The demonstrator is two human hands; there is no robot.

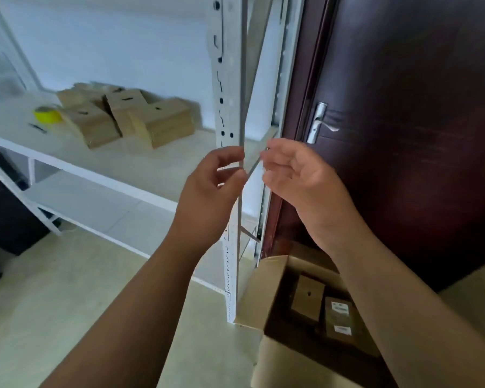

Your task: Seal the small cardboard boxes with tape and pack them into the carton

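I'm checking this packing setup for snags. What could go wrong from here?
1. The small boxes lie in a loose, leaning pile on the shelf; pulling one might topple others.
2. The tape roll sits beyond the pile, so reaching across may knock boxes.
3. The carton stands low on the floor by the door; a box dropped from above could land askew.

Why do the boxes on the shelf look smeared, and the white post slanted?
Head view: motion blur smears the small boxes and yellow tape roll; the wide-angle lens slants the shelf post; the left hand and right hand have soft edges; the carton is shadowed inside.
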